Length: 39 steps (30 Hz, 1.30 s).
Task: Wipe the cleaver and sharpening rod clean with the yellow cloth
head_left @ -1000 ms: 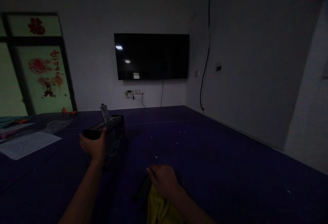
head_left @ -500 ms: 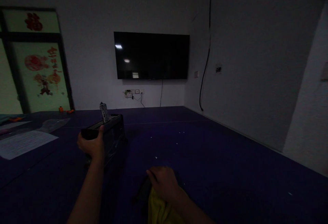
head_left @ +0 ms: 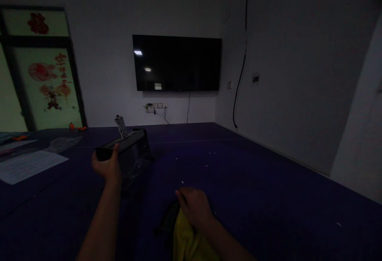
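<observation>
Gripping the near end of a black box (head_left: 134,153), the left hand (head_left: 106,167) sets its thumb over the top edge, as the head view shows; the palm sits right against the box, which stands on the purple table (head_left: 238,181). It looks stiff and fairly weighty, perhaps smooth, so I'd hold it by the end, clear of the upright grey piece (head_left: 121,127) on top. Nearer me, the right hand (head_left: 195,205) is closed on a yellow cloth (head_left: 185,237), seemingly soft and light, hanging below the fingers.
</observation>
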Tool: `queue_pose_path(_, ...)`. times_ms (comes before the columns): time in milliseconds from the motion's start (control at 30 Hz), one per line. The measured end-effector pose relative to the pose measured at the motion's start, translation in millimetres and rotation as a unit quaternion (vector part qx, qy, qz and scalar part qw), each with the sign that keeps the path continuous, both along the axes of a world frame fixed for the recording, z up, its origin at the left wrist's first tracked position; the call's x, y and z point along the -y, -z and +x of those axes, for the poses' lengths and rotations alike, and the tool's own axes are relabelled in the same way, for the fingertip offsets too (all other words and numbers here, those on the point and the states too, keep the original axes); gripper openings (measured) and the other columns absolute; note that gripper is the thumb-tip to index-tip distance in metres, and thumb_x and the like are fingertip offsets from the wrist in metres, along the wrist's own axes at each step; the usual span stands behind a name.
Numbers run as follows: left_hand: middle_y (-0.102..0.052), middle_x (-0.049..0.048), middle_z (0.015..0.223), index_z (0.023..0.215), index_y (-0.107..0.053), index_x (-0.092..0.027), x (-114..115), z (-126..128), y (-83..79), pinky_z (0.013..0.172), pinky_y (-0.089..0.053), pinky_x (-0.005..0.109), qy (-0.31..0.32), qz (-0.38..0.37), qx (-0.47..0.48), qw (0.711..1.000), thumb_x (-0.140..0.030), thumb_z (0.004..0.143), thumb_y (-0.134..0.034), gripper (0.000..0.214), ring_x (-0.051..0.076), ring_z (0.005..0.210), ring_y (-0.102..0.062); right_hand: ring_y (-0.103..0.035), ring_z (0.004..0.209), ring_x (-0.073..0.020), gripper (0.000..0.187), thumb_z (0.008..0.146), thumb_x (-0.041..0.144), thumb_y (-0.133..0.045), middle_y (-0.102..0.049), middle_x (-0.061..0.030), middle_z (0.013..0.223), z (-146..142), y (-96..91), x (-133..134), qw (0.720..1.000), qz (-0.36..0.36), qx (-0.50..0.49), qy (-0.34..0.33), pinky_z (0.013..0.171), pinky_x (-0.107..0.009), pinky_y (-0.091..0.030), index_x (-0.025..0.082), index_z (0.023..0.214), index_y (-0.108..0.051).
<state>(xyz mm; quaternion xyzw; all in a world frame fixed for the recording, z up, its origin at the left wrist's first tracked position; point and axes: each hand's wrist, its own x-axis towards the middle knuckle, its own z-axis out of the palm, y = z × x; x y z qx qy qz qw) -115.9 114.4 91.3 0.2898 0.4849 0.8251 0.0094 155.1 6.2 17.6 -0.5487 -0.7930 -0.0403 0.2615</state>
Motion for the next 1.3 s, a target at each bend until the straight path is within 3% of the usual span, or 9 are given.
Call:
queue_pose_path(100,-0.057,0.0101,0.110,0.111,-0.051,-0.009,6,11,-17.5,0.092,-0.044,0.040,0.021,0.035,0.081,0.996,-0.049,0.053,-0.074,0.074,0.026,0.104,-0.054,-0.065,0.083,-0.0175,0.035,0.093,0.031,-0.031,-0.070,-0.0060,0.091,6,2.9,-4,0.997,0.028,-0.066,-0.007,0.074,-0.026,-0.044,0.021,0.092,-0.065)
queue_pose_path(200,-0.058,0.0092,0.112,0.113,-0.053,-0.010,17,25,-35.1,0.095,-0.042,0.038,0.099,0.051,0.073,0.991,-0.047,0.054,-0.074,0.073,0.025,0.106,-0.054,-0.060,0.099,-0.0192,0.036,0.092,0.033,-0.032,-0.066,-0.0090,0.108,16,0.3,-12,0.983,0.095,-0.157,-0.007,0.087,-0.032,-0.044,0.020,0.111,-0.060)
queue_pose_path(367,-0.060,0.0119,0.112,0.116,-0.054,-0.010,34,57,-53.9,0.093,-0.043,0.038,0.238,0.063,0.045,0.968,-0.047,0.050,-0.076,0.078,0.024,0.102,-0.057,-0.038,0.126,-0.0241,0.061,0.082,0.051,-0.048,-0.043,-0.0131,0.137,48,-40.1,-37,0.935,0.154,-0.318,0.009,0.102,-0.044,-0.032,0.020,0.134,-0.039)
queue_pose_path(500,-0.065,0.0087,0.102,0.110,-0.059,-0.012,43,89,-59.2,0.092,-0.043,0.037,0.360,0.057,0.047,0.930,-0.047,0.045,-0.079,0.076,0.023,0.100,-0.058,-0.031,0.131,-0.0247,0.090,0.067,0.059,-0.062,-0.030,-0.0136,0.145,80,-89.3,-59,0.899,0.048,-0.427,-0.083,0.104,-0.047,-0.026,0.023,0.141,-0.023)
queue_pose_path(633,-0.067,0.0070,0.095,0.102,-0.063,-0.012,47,119,-55.6,0.088,-0.045,0.034,0.430,0.050,0.062,0.899,-0.047,0.042,-0.080,0.072,0.024,0.097,-0.060,-0.039,0.127,-0.0242,0.093,0.056,0.064,-0.068,-0.043,-0.0105,0.137,108,-115.2,-62,0.862,-0.037,-0.454,-0.224,0.104,-0.045,-0.027,0.024,0.134,-0.038)
queue_pose_path(733,-0.068,0.0074,0.089,0.098,-0.065,-0.012,46,135,-49.1,0.084,-0.047,0.034,0.468,0.039,0.074,0.880,-0.048,0.043,-0.080,0.068,0.024,0.093,-0.062,-0.042,0.124,-0.0255,0.085,0.055,0.060,-0.072,-0.050,-0.0081,0.132,123,-117.3,-55,0.850,-0.042,-0.460,-0.255,0.103,-0.045,-0.028,0.024,0.127,-0.047)
queue_pose_path(867,-0.069,0.0075,0.082,0.097,-0.065,-0.012,46,146,-41.7,0.079,-0.049,0.033,0.505,0.028,0.084,0.858,-0.050,0.042,-0.080,0.068,0.024,0.087,-0.064,-0.045,0.121,-0.0259,0.087,0.052,0.053,-0.077,-0.051,-0.0086,0.131,132,-118.0,-45,0.845,-0.045,-0.478,-0.237,0.102,-0.043,-0.032,0.024,0.128,-0.046)
queue_pose_path(1033,-0.069,0.0066,0.081,0.100,-0.065,-0.014,48,152,-37.4,0.076,-0.049,0.032,0.531,0.026,0.104,0.840,-0.049,0.041,-0.081,0.070,0.025,0.086,-0.064,-0.051,0.115,-0.0265,0.092,0.053,0.052,-0.075,-0.052,-0.0090,0.129,128,-123.0,-40,0.819,-0.032,-0.522,-0.238,0.097,-0.041,-0.038,0.025,0.133,-0.040)
queue_pose_path(1300,-0.069,0.0063,0.086,0.101,-0.063,-0.014,49,155,-35.1,0.073,-0.050,0.031,0.552,-0.005,0.138,0.822,-0.048,0.041,-0.082,0.071,0.023,0.081,-0.065,-0.058,0.103,-0.0267,0.081,0.057,0.042,-0.071,-0.059,-0.0059,0.120,116,-117.3,-50,0.791,0.013,-0.573,-0.213,0.085,-0.039,-0.048,0.026,0.131,-0.043)
